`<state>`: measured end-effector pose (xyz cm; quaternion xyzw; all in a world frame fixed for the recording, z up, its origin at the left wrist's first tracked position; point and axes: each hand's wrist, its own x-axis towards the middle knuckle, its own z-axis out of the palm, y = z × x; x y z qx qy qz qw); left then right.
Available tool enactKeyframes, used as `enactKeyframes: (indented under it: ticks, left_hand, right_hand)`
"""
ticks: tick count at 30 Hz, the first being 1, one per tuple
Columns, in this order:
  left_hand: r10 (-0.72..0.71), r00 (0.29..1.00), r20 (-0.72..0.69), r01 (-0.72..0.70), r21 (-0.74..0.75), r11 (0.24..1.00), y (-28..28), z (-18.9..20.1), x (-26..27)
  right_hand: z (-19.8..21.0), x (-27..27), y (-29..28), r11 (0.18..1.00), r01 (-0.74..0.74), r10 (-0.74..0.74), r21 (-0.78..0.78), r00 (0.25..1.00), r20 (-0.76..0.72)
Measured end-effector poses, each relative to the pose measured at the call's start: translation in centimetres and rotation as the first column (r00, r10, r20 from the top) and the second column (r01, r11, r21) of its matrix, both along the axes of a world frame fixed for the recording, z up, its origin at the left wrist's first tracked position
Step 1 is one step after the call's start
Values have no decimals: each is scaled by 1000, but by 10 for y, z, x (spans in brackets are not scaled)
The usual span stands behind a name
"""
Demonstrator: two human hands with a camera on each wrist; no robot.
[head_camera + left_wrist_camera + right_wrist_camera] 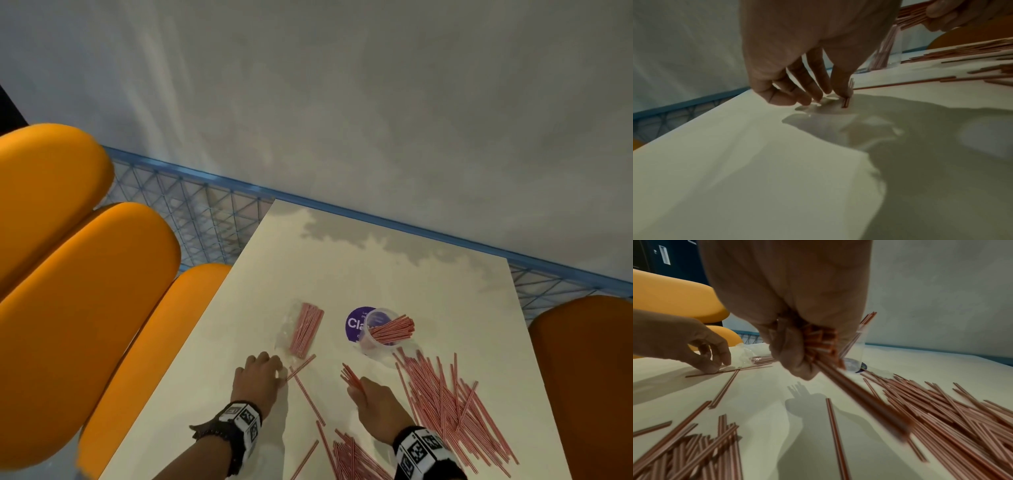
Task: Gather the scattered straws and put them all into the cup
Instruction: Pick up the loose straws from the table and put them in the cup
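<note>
Thin red-and-white straws lie scattered over a white table (239, 342). A clear plastic cup (373, 346) stands mid-table with several straws leaning in it. My right hand (358, 390) hovers just in front of the cup and grips a bundle of straws (822, 344) in its fist, above the table. My left hand (279, 373), to the left, pinches one end of a single straw (301, 366) that lies on the table; the fingertips (840, 87) are down on it. A big loose pile (452, 411) spreads right of the cup, and a smaller pile (352, 459) lies near me.
A clear bag of straws (305, 330) lies left of the cup, and a purple round sticker (354, 323) shows behind it. Orange padded seats (85, 291) flank the table's left side, another seat (582, 377) the right. A blue mesh rail (205, 212) and a grey wall stand behind.
</note>
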<state>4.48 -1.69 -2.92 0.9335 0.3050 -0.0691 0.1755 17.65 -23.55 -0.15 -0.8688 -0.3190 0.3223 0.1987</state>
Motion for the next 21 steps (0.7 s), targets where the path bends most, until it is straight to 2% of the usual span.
enactKeyframes:
  ticks: [2,5,10,13,16,21]
  left_hand:
    - [-87,996,5,87,13,996,-1,-2,-5]
    - [-267,960,-90,276,121,953,-4,-10,-9]
    - [-433,901,-18,425,228,876,-11,-5,-10]
    - [-530,840,-113,539,268,798,-13,-4,-11]
    - [-556,810,-187,585,321,745,-20,-6,-19]
    - [-523,813,-258,574,203,793,-27,-8,-29]
  right_hand:
    - [-3,-1,-3,1000,3,-3,-6,1000,-7]
    - [-5,-5,-4,1000,27,-27,-14,999,-27]
    - [-4,-9,-8,999,33,-34,-34,999,-23]
    - [2,-10,-8,997,66,-67,-30,997,-33]
    - [7,-10,-7,994,110,-110,-20,993,-48]
    - [5,-8,-5,983,174,-177,-51,983,-58]
